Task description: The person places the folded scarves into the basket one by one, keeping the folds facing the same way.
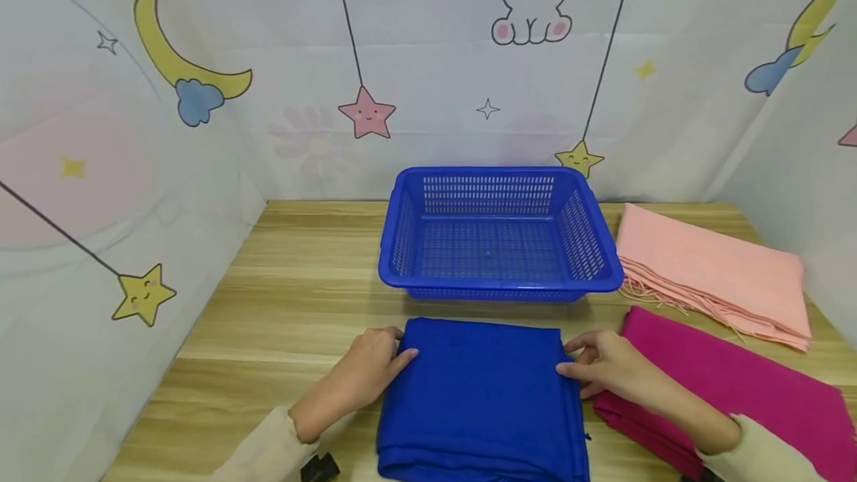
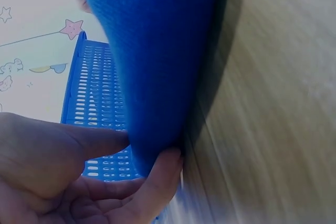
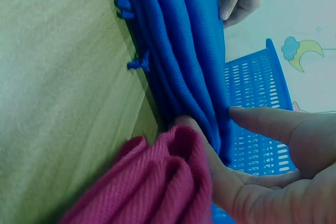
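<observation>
A folded blue scarf (image 1: 478, 400) lies on the table at the front, its stacked layers and small tassels showing in the right wrist view. My left hand (image 1: 371, 367) pinches the scarf's far left corner, thumb on top. In the left wrist view its fingertips (image 2: 167, 162) reach low under the folded edge. At the far right corner, my right hand (image 1: 612, 370) grips the layers between thumb and fingers. A folded magenta scarf (image 1: 730, 393) lies beside that hand and covers part of its fingers in the right wrist view (image 3: 157, 187).
Just behind the blue scarf stands a blue plastic basket (image 1: 502, 285) with slotted walls and nothing inside. A folded pink scarf (image 1: 716, 274) with fringe lies at the back right. Printed cloth walls (image 1: 455, 73) enclose the wooden table (image 1: 308, 281) at the back and sides.
</observation>
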Demonstrator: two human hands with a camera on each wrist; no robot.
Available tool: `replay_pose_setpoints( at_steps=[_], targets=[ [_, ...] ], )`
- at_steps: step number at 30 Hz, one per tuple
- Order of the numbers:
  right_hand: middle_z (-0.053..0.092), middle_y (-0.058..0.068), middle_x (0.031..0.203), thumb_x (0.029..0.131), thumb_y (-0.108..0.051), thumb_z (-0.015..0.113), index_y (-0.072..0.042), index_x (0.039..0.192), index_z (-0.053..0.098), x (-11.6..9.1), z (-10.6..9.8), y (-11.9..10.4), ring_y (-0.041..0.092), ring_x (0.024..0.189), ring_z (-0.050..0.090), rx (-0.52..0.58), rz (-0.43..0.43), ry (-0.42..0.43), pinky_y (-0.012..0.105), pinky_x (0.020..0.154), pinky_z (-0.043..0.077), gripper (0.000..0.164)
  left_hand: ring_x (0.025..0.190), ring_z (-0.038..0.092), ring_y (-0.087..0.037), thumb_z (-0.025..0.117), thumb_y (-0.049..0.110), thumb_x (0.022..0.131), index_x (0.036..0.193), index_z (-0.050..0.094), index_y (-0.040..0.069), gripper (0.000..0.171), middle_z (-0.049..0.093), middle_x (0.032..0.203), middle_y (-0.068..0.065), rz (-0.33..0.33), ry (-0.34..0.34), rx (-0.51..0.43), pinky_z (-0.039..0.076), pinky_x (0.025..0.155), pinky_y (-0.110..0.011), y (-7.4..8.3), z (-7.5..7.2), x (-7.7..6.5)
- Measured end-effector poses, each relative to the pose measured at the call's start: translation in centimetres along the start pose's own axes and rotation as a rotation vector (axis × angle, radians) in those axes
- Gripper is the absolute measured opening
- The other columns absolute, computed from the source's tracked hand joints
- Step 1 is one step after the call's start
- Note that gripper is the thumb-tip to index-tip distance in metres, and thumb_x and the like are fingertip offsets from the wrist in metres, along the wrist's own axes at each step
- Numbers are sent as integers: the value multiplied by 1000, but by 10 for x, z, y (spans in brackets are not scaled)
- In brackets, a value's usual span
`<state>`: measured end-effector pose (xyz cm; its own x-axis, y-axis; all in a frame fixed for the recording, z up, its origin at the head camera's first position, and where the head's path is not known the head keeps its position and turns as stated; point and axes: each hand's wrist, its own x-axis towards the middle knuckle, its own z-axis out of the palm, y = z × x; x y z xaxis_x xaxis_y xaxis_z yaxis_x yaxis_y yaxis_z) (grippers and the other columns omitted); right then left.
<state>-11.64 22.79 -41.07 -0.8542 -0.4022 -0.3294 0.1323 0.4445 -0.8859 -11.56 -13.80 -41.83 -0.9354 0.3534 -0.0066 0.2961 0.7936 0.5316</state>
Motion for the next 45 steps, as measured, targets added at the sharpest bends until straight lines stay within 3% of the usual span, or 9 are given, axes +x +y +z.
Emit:
replay_pose_setpoints(
  at_steps=[4,11,17,24,31,36,40,45],
  targets=[
    [65,13,82,92,-15,73,29,126,44,1,3,1,30,73,71,6,3,2,40,64,61,63,49,48,-10,68,18,96,105,65,-16,35,47,54,3,-22,-22,-31,44,48,-25,-3,0,-1],
    [65,12,83,91,-17,75,29,124,45,-1,5,0,31,75,72,13,13,-1,41,64,61,64,46,40,-6,71,20,94,82,63,-1,25,38,52,7,-12,-19,-50,35,45,-23,-6,1,-1],
    [66,14,89,90,-16,76,28,122,48,-1,8,0,32,77,72,35,21,3,43,63,61,61,45,34,-5,72,19,94,65,49,11,38,33,50,9,13,-29,-58,28,44,-22,-7,1,-1],
    [70,14,91,87,-13,79,25,118,51,-3,14,1,28,75,71,33,-14,64,42,58,60,57,47,37,-7,73,20,93,69,49,9,36,37,55,6,13,-46,-69,29,45,-22,-7,0,1],
    [69,14,92,82,-13,83,22,116,55,-4,20,1,24,71,69,-45,-42,151,37,54,59,57,48,38,-7,73,21,93,70,50,9,35,39,56,6,27,-72,-66,32,45,-22,-7,-2,1],
    [66,13,97,81,-17,85,19,120,53,-5,22,1,22,76,67,-86,-27,161,34,60,59,62,45,36,-6,72,25,94,65,49,11,40,36,52,8,37,-109,-93,30,45,-22,-8,-3,-2],
    [62,15,99,81,-14,84,16,123,46,-7,24,1,23,76,65,-64,-51,155,34,58,58,64,43,37,-5,72,29,94,64,48,11,41,35,49,9,30,-141,-126,31,45,-21,-10,-5,-2],
    [56,14,96,82,-7,82,6,116,33,-9,28,3,24,70,64,22,-101,135,31,56,54,62,40,49,-9,72,29,94,70,52,9,37,40,48,7,4,-196,-202,40,43,-23,-12,-6,-4]
  ],
)
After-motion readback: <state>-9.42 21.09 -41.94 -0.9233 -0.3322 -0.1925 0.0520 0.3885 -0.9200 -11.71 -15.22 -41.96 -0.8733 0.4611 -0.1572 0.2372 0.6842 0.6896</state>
